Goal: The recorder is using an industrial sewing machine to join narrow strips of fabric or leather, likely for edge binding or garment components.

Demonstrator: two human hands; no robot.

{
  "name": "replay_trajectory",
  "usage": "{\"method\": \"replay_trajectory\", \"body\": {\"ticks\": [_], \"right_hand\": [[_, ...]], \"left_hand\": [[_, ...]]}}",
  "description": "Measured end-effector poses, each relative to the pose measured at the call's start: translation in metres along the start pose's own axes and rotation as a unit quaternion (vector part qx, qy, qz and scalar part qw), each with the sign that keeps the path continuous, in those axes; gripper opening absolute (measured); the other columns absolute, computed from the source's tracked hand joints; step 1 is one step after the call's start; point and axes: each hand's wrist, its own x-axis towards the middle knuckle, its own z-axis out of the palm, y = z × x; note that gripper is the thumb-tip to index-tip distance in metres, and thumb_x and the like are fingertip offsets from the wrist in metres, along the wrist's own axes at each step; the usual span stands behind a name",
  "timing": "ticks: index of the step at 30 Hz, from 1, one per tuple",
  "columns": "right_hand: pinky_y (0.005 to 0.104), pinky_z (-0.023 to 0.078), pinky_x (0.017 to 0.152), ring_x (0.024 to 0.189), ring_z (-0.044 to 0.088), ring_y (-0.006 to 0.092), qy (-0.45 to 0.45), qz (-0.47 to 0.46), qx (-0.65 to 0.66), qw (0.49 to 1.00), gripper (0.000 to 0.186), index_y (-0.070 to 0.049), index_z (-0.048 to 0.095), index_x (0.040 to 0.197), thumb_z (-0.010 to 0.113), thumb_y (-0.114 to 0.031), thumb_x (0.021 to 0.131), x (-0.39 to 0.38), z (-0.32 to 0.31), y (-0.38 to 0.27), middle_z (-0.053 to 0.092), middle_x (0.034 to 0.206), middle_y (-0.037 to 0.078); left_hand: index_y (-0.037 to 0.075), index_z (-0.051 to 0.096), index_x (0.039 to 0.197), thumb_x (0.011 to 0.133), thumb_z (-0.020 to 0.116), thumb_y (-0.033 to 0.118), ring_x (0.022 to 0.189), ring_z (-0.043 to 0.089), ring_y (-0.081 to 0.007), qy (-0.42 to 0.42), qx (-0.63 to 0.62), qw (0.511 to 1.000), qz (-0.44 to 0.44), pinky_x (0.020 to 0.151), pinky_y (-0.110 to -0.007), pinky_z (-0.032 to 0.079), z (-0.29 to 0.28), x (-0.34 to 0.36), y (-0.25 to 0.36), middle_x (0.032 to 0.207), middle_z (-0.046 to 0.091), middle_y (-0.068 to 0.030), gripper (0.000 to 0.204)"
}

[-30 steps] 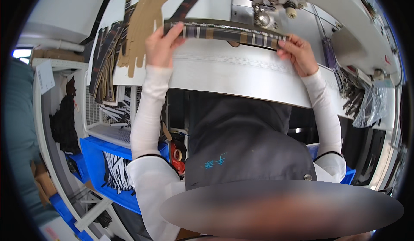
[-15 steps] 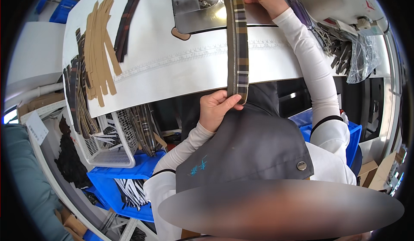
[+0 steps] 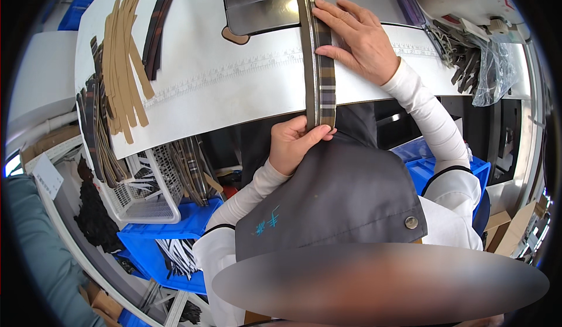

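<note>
A long plaid strip with a metal zipper point(image 3: 319, 90) runs front to back over the sewing machine's steel plate point(image 3: 260, 11) and the white table point(image 3: 225, 98). My left hand point(image 3: 293, 142) pinches the near end of the strip at the table's front edge. My right hand point(image 3: 366, 46) lies palm down with fingers extended and apart, fingertips resting on the strip beside the plate. The machine's needle area shows at the top, left of the strip.
Brown paper strips point(image 3: 120, 63) and dark plaid pieces point(image 3: 93, 110) lie at left, a screwdriver point(image 3: 407, 2) and plastic bag point(image 3: 493, 78) at right. Below stand a white basket point(image 3: 172, 204), blue bins point(image 3: 140, 251) and cardboard boxes point(image 3: 509, 227).
The strip has turned from crosswise to front-to-back. My left hand moved down to its near end; my right hand has released the far end and slid toward me onto the strip's middle.
</note>
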Motion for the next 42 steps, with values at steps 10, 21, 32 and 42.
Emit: {"method": "replay_trajectory", "body": {"ticks": [10,21,32,42], "right_hand": [[0.0442,0.033,0.105,0.127,0.041,0.0347,-0.015,-0.020,-0.066,0.998,0.058,-0.012,0.046,0.136,0.058,-0.043,0.088,0.032,0.011,0.021,0.043,0.143,0.006],[0.0394,0.033,0.105,0.125,0.043,0.0341,0.018,0.027,-0.007,0.999,0.049,-0.004,0.049,0.131,0.060,-0.023,0.088,0.028,-0.002,0.028,0.048,0.136,0.013],[0.0380,0.036,0.103,0.123,0.046,0.0324,0.055,0.077,0.013,0.995,0.031,-0.001,0.060,0.116,0.061,-0.011,0.087,0.032,-0.002,0.033,0.058,0.124,0.011],[0.0367,0.039,0.100,0.119,0.049,0.0313,0.066,0.098,0.027,0.993,0.029,-0.001,0.062,0.114,0.062,-0.008,0.086,0.032,0.000,0.031,0.059,0.121,0.013]], "left_hand": [[-0.001,0.063,0.113,0.088,0.063,0.007,0.091,0.065,-0.0125,-0.062,0.162,0.984,-0.026,0.080,-0.023,0.050,-0.032,-0.024,0.026,0.098,0.069,-0.0105,0.026],[0.003,0.068,0.107,0.083,0.068,0.013,0.061,0.055,-0.0051,0.252,0.495,0.828,0.071,0.057,-0.020,0.042,-0.173,-0.084,0.159,0.066,0.060,-0.0003,0.026],[0.008,0.070,0.084,0.079,0.067,0.024,0.070,0.066,-0.0253,0.344,0.639,0.647,0.234,0.064,-0.034,0.051,-0.301,0.022,0.264,0.079,0.068,-0.0109,0.017],[0.014,0.073,0.084,0.075,0.065,0.026,0.079,0.066,-0.0318,0.316,0.778,0.535,0.091,0.072,-0.041,0.053,-0.335,0.084,0.290,0.083,0.069,-0.0129,0.017]]}}
